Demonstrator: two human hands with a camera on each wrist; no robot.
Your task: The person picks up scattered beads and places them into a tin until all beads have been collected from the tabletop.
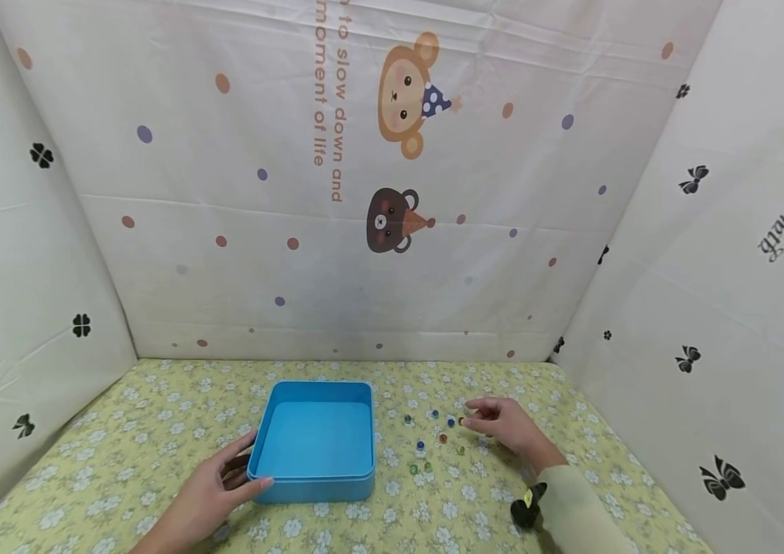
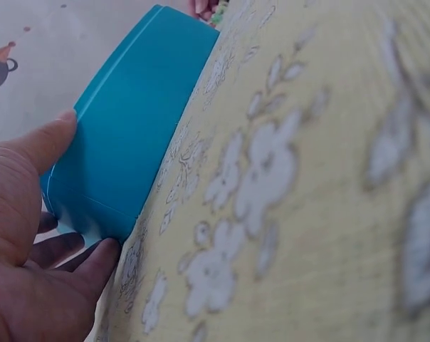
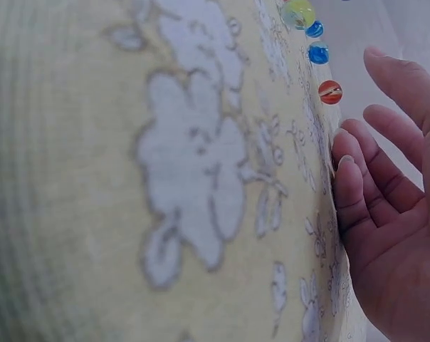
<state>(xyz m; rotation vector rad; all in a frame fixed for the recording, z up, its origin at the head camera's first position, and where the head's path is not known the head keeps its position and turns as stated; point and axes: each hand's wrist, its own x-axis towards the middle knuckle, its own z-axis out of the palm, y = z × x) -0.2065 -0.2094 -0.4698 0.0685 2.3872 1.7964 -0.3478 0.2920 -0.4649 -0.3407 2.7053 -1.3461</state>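
Note:
A square light-blue box [image 1: 313, 490], without a lid, stands upright on the cloth. My left hand [image 1: 215, 481] holds its near left corner, thumb on the front side and fingers along the left wall; the left wrist view shows the fingertips [image 2: 105, 249] low against the box [image 2: 140, 114]. To the right of the box lie several small glass marbles, among them a blue one [image 1: 421, 445], an orange one [image 1: 443, 438] and a green one [image 1: 414, 468]. Beside the far-right marble [image 1: 462, 422] is my right hand [image 1: 502, 423], palm low over the cloth, fingers loosely bent, nothing between them.
A yellow flowered cloth [image 1: 121, 492] covers the table. Pale printed sheets [image 1: 156, 292] hang at the back and on both sides. A dark band with a yellow mark [image 1: 527, 506] sits at the right sleeve [image 1: 575, 508].

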